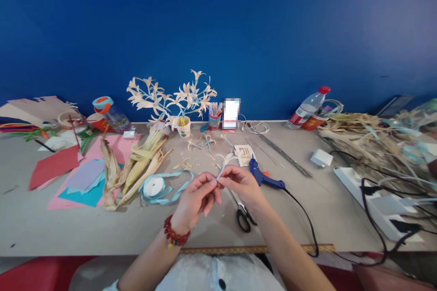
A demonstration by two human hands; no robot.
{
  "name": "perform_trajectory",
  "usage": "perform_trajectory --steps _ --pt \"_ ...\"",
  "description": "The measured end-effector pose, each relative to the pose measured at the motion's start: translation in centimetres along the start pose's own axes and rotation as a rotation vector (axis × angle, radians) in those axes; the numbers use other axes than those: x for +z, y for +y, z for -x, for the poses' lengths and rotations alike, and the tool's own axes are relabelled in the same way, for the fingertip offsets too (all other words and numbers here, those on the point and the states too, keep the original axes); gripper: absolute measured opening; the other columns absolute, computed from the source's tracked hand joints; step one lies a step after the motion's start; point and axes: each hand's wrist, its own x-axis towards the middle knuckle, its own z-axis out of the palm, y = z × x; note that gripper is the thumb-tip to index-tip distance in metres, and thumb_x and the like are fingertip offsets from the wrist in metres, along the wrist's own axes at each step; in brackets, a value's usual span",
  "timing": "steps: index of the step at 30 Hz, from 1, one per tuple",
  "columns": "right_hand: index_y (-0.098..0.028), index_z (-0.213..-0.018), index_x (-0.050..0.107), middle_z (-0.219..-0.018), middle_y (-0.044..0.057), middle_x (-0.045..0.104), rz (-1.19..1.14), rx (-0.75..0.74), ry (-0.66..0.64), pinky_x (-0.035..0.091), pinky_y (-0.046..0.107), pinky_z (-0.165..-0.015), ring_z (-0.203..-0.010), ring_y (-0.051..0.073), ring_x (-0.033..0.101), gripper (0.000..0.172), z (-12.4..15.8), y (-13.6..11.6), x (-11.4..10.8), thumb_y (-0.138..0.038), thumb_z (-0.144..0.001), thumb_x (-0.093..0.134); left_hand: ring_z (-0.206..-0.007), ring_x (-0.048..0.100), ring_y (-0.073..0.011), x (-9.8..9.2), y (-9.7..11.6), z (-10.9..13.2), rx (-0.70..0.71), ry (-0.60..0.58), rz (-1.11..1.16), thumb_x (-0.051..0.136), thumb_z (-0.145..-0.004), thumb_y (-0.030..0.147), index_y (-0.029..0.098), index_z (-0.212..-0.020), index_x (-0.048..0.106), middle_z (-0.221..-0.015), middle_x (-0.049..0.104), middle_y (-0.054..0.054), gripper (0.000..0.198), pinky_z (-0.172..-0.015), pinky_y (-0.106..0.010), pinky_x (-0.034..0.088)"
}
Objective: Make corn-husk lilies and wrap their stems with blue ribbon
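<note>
The husk flower (pixel 224 165) is small, with pale, curled cream petals at its far end and a thin stem wound in light-blue ribbon. It is held just above the table (pixel 102 232), near the middle. The stem slants down into the spot where the two hands meet. The left hand (pixel 197 199), with a red bead bracelet (pixel 174 235) at its wrist, pinches the stem's near end between thumb and fingertips. The right hand (pixel 243 185) is closed on it just to the right, so the petals stick out beyond both grips.

Scissors (pixel 243 214) lie just near of the right hand, and a blue glue gun (pixel 265 178) lies to its right. A light-blue ribbon spool (pixel 154 186) and dried corn husks (pixel 136 168) lie to the left.
</note>
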Motion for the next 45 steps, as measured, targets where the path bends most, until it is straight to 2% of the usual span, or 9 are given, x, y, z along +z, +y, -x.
perform_trajectory --steps 6,13,16,22,25,35,41,45 --pt "-0.018 -0.076 0.069 -0.071 -0.001 0.060 -0.001 -0.024 -0.006 0.045 0.024 -0.064 -0.065 0.011 0.055 0.015 -0.1 0.1 0.0 -0.028 -0.072 0.079 -0.028 0.039 -0.0004 -0.1 -0.1 -0.1 -0.003 0.006 0.034 0.056 -0.090 0.029 0.015 -0.081 0.055 -0.058 0.066 0.000 0.017 -0.031 -0.015 0.014" --pt "-0.018 -0.073 0.067 -0.069 -0.002 0.059 0.030 -0.023 0.016 0.045 0.024 -0.064 -0.064 0.011 0.054 0.017 -0.1 -0.1 0.1 -0.030 -0.071 0.079 -0.031 0.044 -0.0021 -0.1 -0.3 -0.1 -0.003 0.028 -0.015 0.056 -0.090 0.030 0.015 -0.081 0.055 -0.060 0.066 -0.001 0.018 -0.032 -0.015 0.021" --pt "-0.017 -0.071 0.065 -0.067 -0.002 0.059 0.044 -0.013 0.024 0.044 0.024 -0.063 -0.063 0.011 0.054 0.017 -0.1 -0.3 0.1 -0.029 -0.073 0.078 -0.036 0.050 -0.0049 0.2 -0.4 0.1 0.051 0.067 -0.122 0.054 -0.091 0.033 0.016 -0.083 0.055 -0.063 0.065 0.000 0.019 -0.035 -0.016 0.028" --pt "-0.018 -0.070 0.063 -0.066 -0.002 0.058 0.058 -0.006 0.055 0.044 0.025 -0.061 -0.061 0.012 0.054 0.020 -0.2 -0.2 0.0 -0.032 -0.071 0.077 -0.051 0.060 -0.0100 0.6 -0.6 0.4 0.233 0.161 -0.475 0.054 -0.091 0.033 0.017 -0.091 0.059 -0.074 0.067 -0.002 0.017 -0.048 -0.021 0.046" --pt "-0.018 -0.071 0.062 -0.066 -0.002 0.058 0.051 -0.018 0.058 0.044 0.024 -0.061 -0.061 0.012 0.053 0.020 -0.2 0.0 0.0 -0.031 -0.072 0.077 -0.053 0.062 -0.0110 0.8 -0.6 0.6 0.263 0.192 -0.523 0.053 -0.091 0.032 0.017 -0.091 0.059 -0.074 0.068 -0.003 0.017 -0.052 -0.022 0.049" --pt "-0.018 -0.073 0.061 -0.067 -0.002 0.057 0.076 -0.041 0.069 0.041 0.024 -0.060 -0.062 0.012 0.052 0.020 0.2 0.0 0.5 -0.032 -0.073 0.076 -0.045 0.054 -0.0094 0.4 -1.3 0.4 0.358 0.265 -0.641 0.050 -0.091 0.029 0.018 -0.085 0.060 -0.065 0.062 0.001 0.016 -0.046 -0.021 0.045" --pt "-0.019 -0.073 0.060 -0.067 -0.002 0.057 0.078 -0.031 0.112 0.043 0.024 -0.061 -0.063 0.012 0.053 0.021 0.3 0.4 0.7 -0.033 -0.073 0.076 -0.046 0.056 -0.0098 0.5 -1.1 0.4 0.404 0.302 -0.727 0.051 -0.089 0.026 0.019 -0.084 0.062 -0.064 0.062 0.001 0.014 -0.048 -0.021 0.045" --pt "-0.019 -0.074 0.060 -0.068 -0.001 0.057 0.076 -0.041 0.103 0.043 0.025 -0.061 -0.063 0.013 0.053 0.022 0.3 0.6 0.7 -0.035 -0.074 0.075 -0.045 0.055 -0.0097 0.5 -1.0 0.2 0.388 0.304 -0.684 0.051 -0.089 0.027 0.019 -0.082 0.062 -0.063 0.061 0.002 0.015 -0.046 -0.021 0.045"
